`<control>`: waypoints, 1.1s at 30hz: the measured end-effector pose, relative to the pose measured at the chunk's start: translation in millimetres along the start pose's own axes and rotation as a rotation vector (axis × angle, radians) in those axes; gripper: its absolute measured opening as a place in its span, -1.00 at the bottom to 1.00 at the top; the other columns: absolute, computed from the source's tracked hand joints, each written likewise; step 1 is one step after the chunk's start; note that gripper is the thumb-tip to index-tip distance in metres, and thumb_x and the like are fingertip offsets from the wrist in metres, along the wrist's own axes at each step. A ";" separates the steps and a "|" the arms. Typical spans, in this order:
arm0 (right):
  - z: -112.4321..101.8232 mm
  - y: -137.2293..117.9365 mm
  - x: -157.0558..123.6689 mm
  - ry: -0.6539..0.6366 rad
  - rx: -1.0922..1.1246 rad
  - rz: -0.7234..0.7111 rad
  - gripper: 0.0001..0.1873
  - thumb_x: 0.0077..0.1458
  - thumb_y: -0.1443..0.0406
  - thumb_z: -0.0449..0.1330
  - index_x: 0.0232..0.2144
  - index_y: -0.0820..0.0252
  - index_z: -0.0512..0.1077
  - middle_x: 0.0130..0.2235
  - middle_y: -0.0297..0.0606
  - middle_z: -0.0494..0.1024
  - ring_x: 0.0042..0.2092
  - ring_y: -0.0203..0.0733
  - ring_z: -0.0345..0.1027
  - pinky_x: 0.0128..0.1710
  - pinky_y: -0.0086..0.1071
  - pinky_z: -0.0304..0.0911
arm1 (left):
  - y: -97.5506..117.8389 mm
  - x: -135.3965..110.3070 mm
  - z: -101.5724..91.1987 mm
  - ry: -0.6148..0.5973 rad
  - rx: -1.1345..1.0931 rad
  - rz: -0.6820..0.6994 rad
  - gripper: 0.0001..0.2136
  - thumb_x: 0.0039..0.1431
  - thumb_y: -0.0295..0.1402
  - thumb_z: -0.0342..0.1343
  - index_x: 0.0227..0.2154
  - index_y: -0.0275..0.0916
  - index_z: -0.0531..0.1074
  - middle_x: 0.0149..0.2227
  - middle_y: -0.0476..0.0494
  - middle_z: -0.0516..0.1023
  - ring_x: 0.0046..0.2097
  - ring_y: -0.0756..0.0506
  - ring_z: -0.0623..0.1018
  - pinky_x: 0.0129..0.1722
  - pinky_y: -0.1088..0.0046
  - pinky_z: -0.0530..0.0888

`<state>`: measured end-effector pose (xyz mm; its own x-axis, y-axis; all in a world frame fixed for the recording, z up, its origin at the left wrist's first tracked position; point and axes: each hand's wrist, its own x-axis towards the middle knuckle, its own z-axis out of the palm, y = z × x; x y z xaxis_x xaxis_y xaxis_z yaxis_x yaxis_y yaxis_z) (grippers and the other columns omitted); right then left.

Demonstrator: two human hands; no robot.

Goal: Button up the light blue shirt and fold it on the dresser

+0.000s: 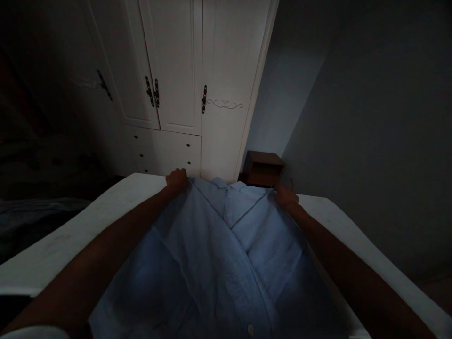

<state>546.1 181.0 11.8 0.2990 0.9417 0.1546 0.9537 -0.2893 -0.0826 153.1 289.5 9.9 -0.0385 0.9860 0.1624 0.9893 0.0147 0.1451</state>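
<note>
A light blue button-up shirt [212, 226] is spread over a white tabletop [106, 207], its collar at the far end and its sleeves folded across the front so that they cross. My left hand [177, 180] is closed on the shirt's left shoulder near the far table edge. Over at the right shoulder, my right hand [286, 197] grips the cloth, its fingers dim and partly blurred. Both arms reach forward along the sides of the shirt. A button shows low on the shirt front, close to me.
Beyond the table stands a white wardrobe [176, 70] with dark handles and small drawers. A brown wooden cabinet [264, 167] with an open front sits behind the table on the right. A grey wall [370, 117] rises at the right. Dark cloth [31, 221] lies at the left.
</note>
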 end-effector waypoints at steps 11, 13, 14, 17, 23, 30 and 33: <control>24.6 -58.9 -31.4 -0.050 0.008 -0.511 -0.33 0.32 -0.01 -0.16 0.31 0.24 0.10 0.39 -0.01 -0.02 0.39 0.07 -0.17 0.29 0.01 -0.10 | 31.0 -47.2 26.3 -0.203 0.004 0.659 -0.34 0.30 0.07 -0.26 0.31 -0.25 0.09 0.38 -0.30 0.04 0.39 -0.25 0.03 0.31 0.17 -0.03; 37.3 -58.4 -37.5 -0.100 -0.004 -0.513 -0.32 0.33 -0.03 -0.23 0.32 0.24 0.09 0.38 0.00 0.02 0.39 0.04 -0.15 0.30 -0.02 -0.11 | 29.0 -53.2 30.4 -0.220 -0.015 0.637 -0.31 0.29 0.10 -0.29 0.33 -0.24 0.04 0.39 -0.31 -0.01 0.39 -0.26 0.00 0.32 0.14 -0.07; 42.0 -56.9 -39.6 -0.113 -0.010 -0.513 -0.31 0.34 -0.03 -0.25 0.32 0.24 0.09 0.37 0.01 0.03 0.39 0.02 -0.14 0.30 -0.04 -0.13 | 27.8 -55.2 30.7 -0.223 -0.018 0.626 -0.29 0.28 0.12 -0.29 0.34 -0.23 0.03 0.39 -0.31 -0.03 0.40 -0.26 -0.02 0.32 0.13 -0.09; 48.4 -51.5 -43.6 -0.126 -0.016 -0.517 -0.27 0.33 -0.05 -0.29 0.33 0.29 0.06 0.38 0.03 0.00 0.39 0.03 -0.16 0.31 -0.03 -0.16 | 24.7 -59.8 27.4 -0.238 -0.020 0.622 -0.26 0.24 0.17 -0.26 0.34 -0.21 0.01 0.40 -0.29 -0.07 0.40 -0.28 -0.06 0.32 0.11 -0.08; 42.2 -45.9 -57.4 -0.167 0.003 -0.522 -0.20 0.30 -0.10 -0.34 0.35 0.30 0.01 0.38 0.03 -0.03 0.40 0.05 -0.22 0.32 0.05 -0.20 | 19.7 -76.0 21.8 -0.255 -0.008 0.617 -0.24 0.21 0.21 -0.24 0.35 -0.14 0.01 0.40 -0.27 -0.08 0.40 -0.33 -0.06 0.32 0.07 -0.06; 37.4 -41.4 -69.2 -0.204 0.005 -0.529 -0.20 0.31 -0.09 -0.33 0.36 0.32 -0.03 0.39 0.02 -0.08 0.41 0.04 -0.28 0.33 0.04 -0.24 | 18.1 -85.8 20.4 -0.247 0.009 0.632 -0.20 0.22 0.22 -0.33 0.36 -0.22 -0.02 0.40 -0.33 -0.08 0.40 -0.33 -0.05 0.32 0.09 -0.09; 38.2 -40.5 -68.8 -0.213 0.016 -0.532 -0.22 0.31 -0.09 -0.30 0.36 0.30 -0.03 0.39 0.02 -0.09 0.41 0.05 -0.29 0.32 0.06 -0.23 | 18.0 -84.9 21.2 -0.255 0.008 0.626 -0.21 0.21 0.23 -0.33 0.36 -0.17 -0.02 0.40 -0.28 -0.08 0.40 -0.32 -0.06 0.32 0.10 -0.09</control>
<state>485.6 134.5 -33.1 -0.2372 0.9712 -0.0223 0.9698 0.2354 -0.0632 177.1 209.6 -22.0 0.5756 0.8174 -0.0220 0.8154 -0.5718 0.0907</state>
